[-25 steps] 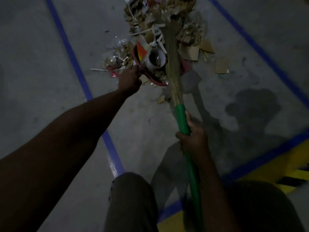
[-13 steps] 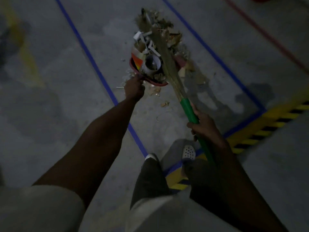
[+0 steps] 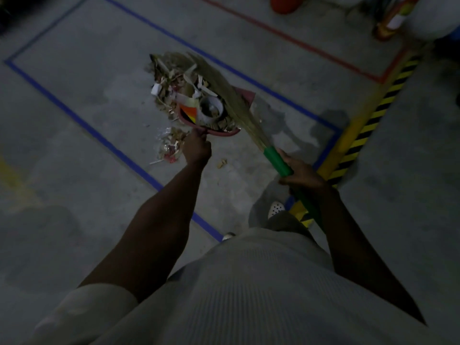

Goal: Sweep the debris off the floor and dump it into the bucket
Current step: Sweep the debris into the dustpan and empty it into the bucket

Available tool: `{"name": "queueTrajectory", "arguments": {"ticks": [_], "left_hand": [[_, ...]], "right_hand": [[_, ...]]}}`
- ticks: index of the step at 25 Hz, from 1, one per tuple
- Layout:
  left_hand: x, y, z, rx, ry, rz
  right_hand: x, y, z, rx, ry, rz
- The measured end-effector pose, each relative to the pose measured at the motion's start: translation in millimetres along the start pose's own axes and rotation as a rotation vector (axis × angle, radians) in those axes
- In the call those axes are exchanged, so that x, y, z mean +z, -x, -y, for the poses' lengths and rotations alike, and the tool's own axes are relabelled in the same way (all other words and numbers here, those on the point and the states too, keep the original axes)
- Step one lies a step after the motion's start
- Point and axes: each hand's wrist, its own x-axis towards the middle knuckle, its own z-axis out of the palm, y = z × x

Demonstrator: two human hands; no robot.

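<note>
Debris sat heaped in a red dustpan, directly ahead of the left hand and away from the body. That hand was clenched round the pan's handle at the near rim. The right hand was wrapped round the green shaft of the broom. The broom's long axis ran from that hand forward and to the left, and its bristles lay across the top of the heap, apparently pinning it down. The left hand was the nearer to the load, so any tipping would turn on that wrist.

A small cluster of scraps lay on the floor just left of the left hand, outside the pan.

Light was poor. Whether the pan rested on the floor or hung above it could not be settled, though a shadow to its right suggested it was raised. An orange-red vessel was cut off by the upper edge – possibly the bucket, not confirmed.
</note>
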Motion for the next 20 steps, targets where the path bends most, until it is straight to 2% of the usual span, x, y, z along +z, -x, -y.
{"name": "queueTrajectory", "arguments": {"ticks": [1, 4, 8, 14, 17, 20], "left_hand": [[9, -10, -13, 0.038, -0.005, 0.053], [18, -3, -8, 0.009, -0.051, 0.046], [49, -21, -39, 0.040, -0.075, 0.114], [90, -88, -101, 0.061, -0.087, 0.117], [108, -132, -139, 0.068, -0.068, 0.075], [123, -179, -171, 0.073, -0.031, 0.083]], "right_hand": [[-4, -3, -4, 0.014, -0.008, -0.042], [2, -6, -13, 0.006, 0.066, 0.060], [-26, -31, -33, 0.132, 0.045, 0.057], [-110, -95, -31, 0.215, 0.054, 0.111], [-154, -136, -26, 0.220, 0.054, 0.060], [-186, -177, -20, 0.290, -0.043, 0.041]]}}
